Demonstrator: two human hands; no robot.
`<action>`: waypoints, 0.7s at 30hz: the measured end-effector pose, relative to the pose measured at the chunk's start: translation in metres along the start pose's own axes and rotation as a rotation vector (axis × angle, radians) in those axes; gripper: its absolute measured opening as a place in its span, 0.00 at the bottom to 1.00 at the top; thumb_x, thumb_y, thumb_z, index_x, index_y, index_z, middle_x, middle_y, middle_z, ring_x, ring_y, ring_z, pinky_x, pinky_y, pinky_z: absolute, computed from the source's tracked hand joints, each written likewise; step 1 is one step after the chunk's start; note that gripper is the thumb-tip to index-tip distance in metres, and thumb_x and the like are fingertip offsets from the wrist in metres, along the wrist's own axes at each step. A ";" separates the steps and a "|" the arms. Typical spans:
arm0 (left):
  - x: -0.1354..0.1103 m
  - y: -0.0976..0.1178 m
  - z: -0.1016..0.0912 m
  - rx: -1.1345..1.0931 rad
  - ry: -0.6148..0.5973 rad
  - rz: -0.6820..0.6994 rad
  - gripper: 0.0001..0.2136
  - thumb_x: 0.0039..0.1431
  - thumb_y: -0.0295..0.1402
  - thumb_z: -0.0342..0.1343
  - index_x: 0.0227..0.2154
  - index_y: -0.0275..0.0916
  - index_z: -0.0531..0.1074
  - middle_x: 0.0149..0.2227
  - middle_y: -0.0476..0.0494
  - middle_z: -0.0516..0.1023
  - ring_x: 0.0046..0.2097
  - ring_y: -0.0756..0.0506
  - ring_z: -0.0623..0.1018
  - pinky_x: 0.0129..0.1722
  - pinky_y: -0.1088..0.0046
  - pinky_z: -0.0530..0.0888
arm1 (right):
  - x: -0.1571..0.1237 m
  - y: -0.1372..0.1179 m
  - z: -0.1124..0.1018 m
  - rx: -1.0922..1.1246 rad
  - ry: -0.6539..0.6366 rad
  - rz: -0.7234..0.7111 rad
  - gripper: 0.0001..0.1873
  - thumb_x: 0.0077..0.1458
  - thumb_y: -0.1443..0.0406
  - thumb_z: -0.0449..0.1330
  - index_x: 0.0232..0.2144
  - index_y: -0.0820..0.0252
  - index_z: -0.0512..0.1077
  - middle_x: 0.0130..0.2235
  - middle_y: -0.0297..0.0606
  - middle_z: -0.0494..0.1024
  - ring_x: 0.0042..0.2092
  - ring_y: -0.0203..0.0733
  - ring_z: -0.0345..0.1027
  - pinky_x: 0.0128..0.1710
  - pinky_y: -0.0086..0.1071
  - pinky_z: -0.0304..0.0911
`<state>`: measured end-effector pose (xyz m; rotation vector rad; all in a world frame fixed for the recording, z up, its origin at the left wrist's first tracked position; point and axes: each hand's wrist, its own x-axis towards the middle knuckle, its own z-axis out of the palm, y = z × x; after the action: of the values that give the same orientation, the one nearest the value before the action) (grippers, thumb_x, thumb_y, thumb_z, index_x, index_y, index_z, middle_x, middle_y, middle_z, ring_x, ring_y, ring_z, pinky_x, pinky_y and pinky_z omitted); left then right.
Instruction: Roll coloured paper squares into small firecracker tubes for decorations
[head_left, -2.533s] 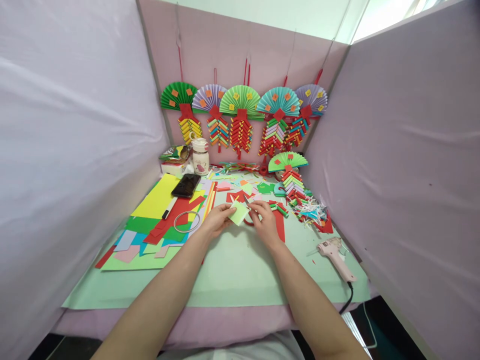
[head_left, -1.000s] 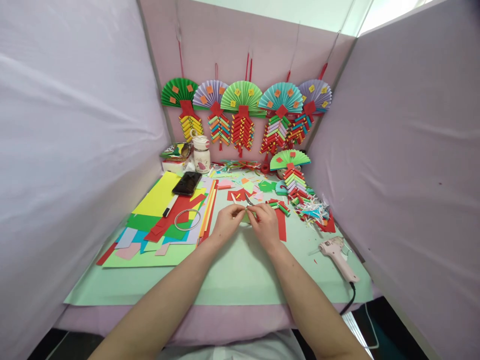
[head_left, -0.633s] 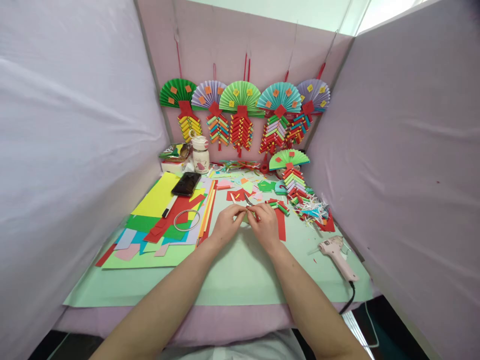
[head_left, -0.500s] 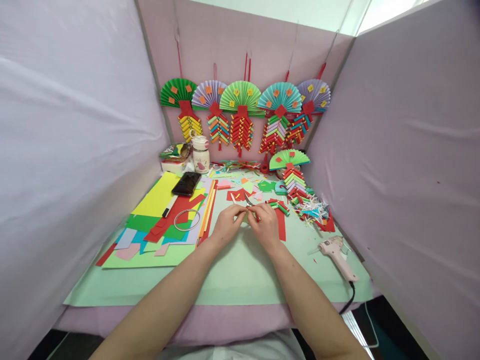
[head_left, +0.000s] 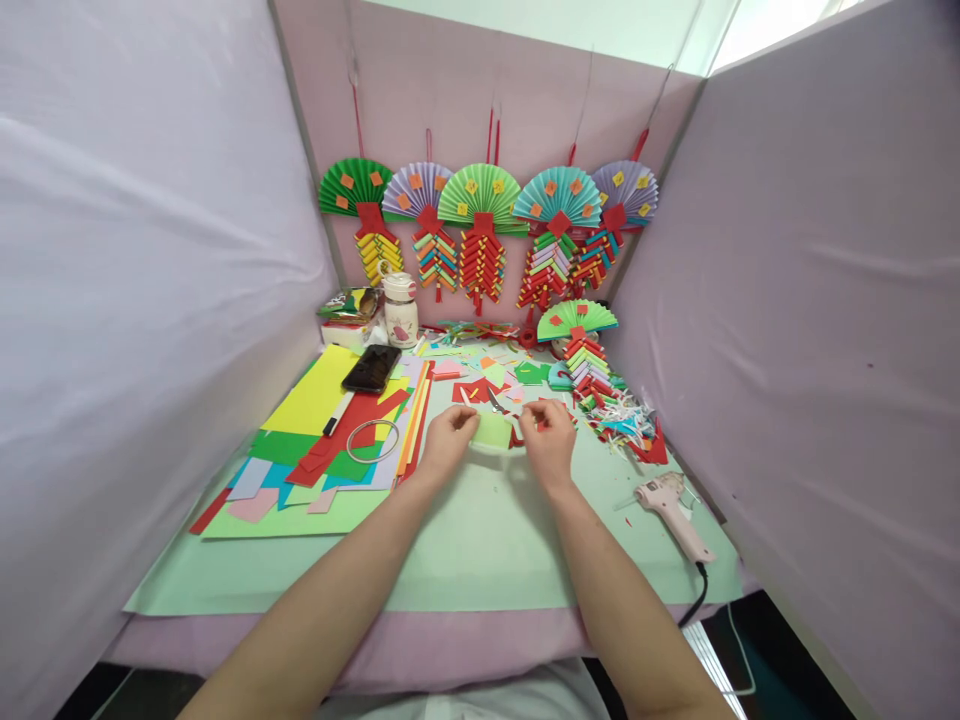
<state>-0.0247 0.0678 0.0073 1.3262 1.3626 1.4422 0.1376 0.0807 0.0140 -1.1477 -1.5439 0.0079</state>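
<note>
My left hand (head_left: 444, 442) and my right hand (head_left: 550, 438) hover over the pale green mat (head_left: 465, 545) in the middle of the table. Between them they hold a small light green paper piece (head_left: 493, 430), pulled out flat, each hand pinching one end. Scissors (head_left: 495, 402) lie just behind the paper. Small rolled paper tubes (head_left: 559, 412) lie near my right hand on a red strip.
Coloured paper sheets (head_left: 315, 420), a tape ring (head_left: 373, 441), a marker and a black phone (head_left: 371, 369) lie at left. A pink glue gun (head_left: 670, 510) lies at right. Paper scraps (head_left: 622, 420), a jar (head_left: 400, 310) and hanging paper fans (head_left: 480, 215) fill the back.
The green paper was flat, then rolled tightly between close fingertips. Now my hands have drawn apart and the paper is spread open between them.
</note>
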 end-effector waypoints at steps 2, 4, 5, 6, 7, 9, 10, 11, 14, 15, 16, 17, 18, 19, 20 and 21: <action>0.005 -0.004 -0.004 -0.117 0.052 -0.137 0.08 0.46 0.36 0.58 0.27 0.37 0.73 0.28 0.48 0.75 0.31 0.48 0.73 0.34 0.73 0.69 | 0.011 0.013 -0.010 -0.043 0.099 0.073 0.08 0.55 0.66 0.51 0.28 0.60 0.69 0.29 0.35 0.70 0.32 0.36 0.63 0.34 0.30 0.61; 0.009 -0.006 -0.007 -0.195 0.086 -0.214 0.09 0.44 0.37 0.59 0.28 0.37 0.73 0.29 0.47 0.75 0.31 0.49 0.73 0.33 0.72 0.69 | 0.023 0.030 -0.026 -0.108 0.207 0.145 0.09 0.56 0.64 0.50 0.30 0.61 0.69 0.31 0.37 0.70 0.34 0.38 0.63 0.36 0.31 0.60; 0.010 -0.007 -0.008 -0.217 0.094 -0.231 0.10 0.44 0.38 0.59 0.28 0.37 0.72 0.30 0.47 0.75 0.31 0.49 0.74 0.34 0.72 0.70 | 0.029 0.040 -0.034 -0.148 0.260 0.182 0.11 0.57 0.63 0.49 0.31 0.62 0.69 0.32 0.38 0.70 0.35 0.39 0.63 0.38 0.33 0.60; 0.011 -0.007 -0.009 -0.235 0.098 -0.242 0.10 0.44 0.38 0.58 0.28 0.37 0.72 0.31 0.47 0.75 0.32 0.49 0.74 0.34 0.71 0.70 | 0.034 0.050 -0.043 -0.189 0.307 0.218 0.12 0.57 0.63 0.49 0.32 0.62 0.70 0.33 0.39 0.69 0.37 0.41 0.62 0.40 0.35 0.59; 0.011 -0.007 -0.009 -0.254 0.097 -0.256 0.10 0.44 0.38 0.58 0.28 0.37 0.71 0.31 0.46 0.75 0.32 0.49 0.74 0.34 0.71 0.71 | 0.038 0.061 -0.052 -0.228 0.341 0.254 0.13 0.57 0.63 0.48 0.33 0.63 0.70 0.34 0.41 0.69 0.38 0.43 0.62 0.42 0.36 0.58; 0.011 -0.006 -0.009 -0.287 0.089 -0.281 0.10 0.43 0.37 0.59 0.28 0.37 0.71 0.31 0.46 0.74 0.32 0.49 0.74 0.33 0.72 0.71 | 0.041 0.081 -0.067 -0.295 0.362 0.319 0.13 0.54 0.64 0.50 0.35 0.65 0.71 0.36 0.45 0.70 0.41 0.46 0.62 0.45 0.40 0.56; 0.010 -0.005 -0.008 -0.299 0.082 -0.292 0.10 0.42 0.37 0.59 0.27 0.37 0.71 0.30 0.47 0.74 0.32 0.49 0.74 0.33 0.72 0.71 | 0.041 0.090 -0.073 -0.323 0.351 0.349 0.13 0.52 0.64 0.51 0.36 0.65 0.72 0.36 0.46 0.70 0.42 0.48 0.62 0.45 0.41 0.56; 0.010 -0.004 -0.008 -0.310 0.075 -0.300 0.10 0.42 0.37 0.59 0.27 0.37 0.71 0.30 0.47 0.74 0.31 0.49 0.74 0.32 0.72 0.70 | 0.040 0.098 -0.077 -0.346 0.332 0.375 0.14 0.50 0.64 0.52 0.36 0.65 0.73 0.37 0.47 0.70 0.42 0.49 0.62 0.45 0.42 0.56; 0.009 -0.002 -0.008 -0.339 0.066 -0.321 0.10 0.41 0.36 0.59 0.27 0.36 0.70 0.30 0.47 0.74 0.31 0.49 0.74 0.32 0.73 0.70 | 0.036 0.112 -0.083 -0.396 0.291 0.437 0.13 0.49 0.66 0.52 0.34 0.65 0.74 0.36 0.47 0.71 0.41 0.50 0.63 0.44 0.42 0.56; 0.009 -0.002 -0.008 -0.345 0.066 -0.326 0.10 0.41 0.36 0.59 0.27 0.36 0.70 0.30 0.47 0.74 0.31 0.49 0.74 0.32 0.73 0.71 | 0.035 0.114 -0.083 -0.408 0.288 0.452 0.13 0.49 0.65 0.52 0.32 0.64 0.74 0.34 0.46 0.71 0.40 0.49 0.63 0.43 0.42 0.56; 0.009 -0.002 -0.008 -0.350 0.065 -0.330 0.10 0.41 0.36 0.59 0.27 0.36 0.70 0.30 0.47 0.74 0.31 0.49 0.74 0.32 0.73 0.70 | 0.035 0.114 -0.083 -0.418 0.288 0.463 0.12 0.50 0.64 0.52 0.31 0.64 0.74 0.33 0.45 0.71 0.39 0.49 0.63 0.43 0.41 0.56; 0.009 -0.002 -0.008 -0.353 0.064 -0.333 0.10 0.41 0.36 0.59 0.27 0.36 0.70 0.30 0.46 0.74 0.31 0.49 0.74 0.31 0.73 0.70 | 0.034 0.114 -0.082 -0.426 0.290 0.472 0.11 0.50 0.63 0.53 0.29 0.63 0.73 0.32 0.44 0.71 0.38 0.48 0.63 0.42 0.41 0.57; 0.009 -0.002 -0.008 -0.356 0.061 -0.334 0.10 0.41 0.36 0.60 0.27 0.36 0.70 0.30 0.46 0.74 0.31 0.49 0.74 0.31 0.73 0.70 | 0.035 0.114 -0.082 -0.433 0.292 0.478 0.11 0.49 0.61 0.55 0.28 0.62 0.73 0.32 0.43 0.71 0.37 0.48 0.63 0.41 0.40 0.57; 0.009 -0.003 -0.008 -0.358 0.057 -0.335 0.10 0.41 0.36 0.60 0.27 0.36 0.70 0.30 0.46 0.74 0.31 0.49 0.74 0.31 0.73 0.70 | 0.035 0.113 -0.081 -0.439 0.293 0.482 0.11 0.49 0.59 0.56 0.26 0.62 0.72 0.31 0.43 0.71 0.37 0.48 0.63 0.41 0.40 0.57; 0.009 -0.003 -0.008 -0.359 0.054 -0.336 0.10 0.41 0.36 0.60 0.27 0.36 0.70 0.29 0.46 0.74 0.31 0.49 0.74 0.31 0.73 0.70 | 0.035 0.112 -0.080 -0.444 0.295 0.485 0.12 0.49 0.58 0.56 0.25 0.61 0.71 0.30 0.42 0.70 0.36 0.47 0.63 0.41 0.39 0.57; 0.010 -0.004 -0.008 -0.359 0.052 -0.336 0.10 0.41 0.36 0.60 0.26 0.36 0.70 0.29 0.47 0.74 0.30 0.50 0.73 0.31 0.73 0.70 | 0.036 0.112 -0.080 -0.448 0.297 0.486 0.13 0.49 0.57 0.56 0.24 0.61 0.69 0.30 0.41 0.70 0.36 0.47 0.63 0.40 0.39 0.57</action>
<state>-0.0347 0.0759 0.0061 0.7938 1.2183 1.4117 0.2740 0.1180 0.0053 -1.7717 -0.9987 -0.1827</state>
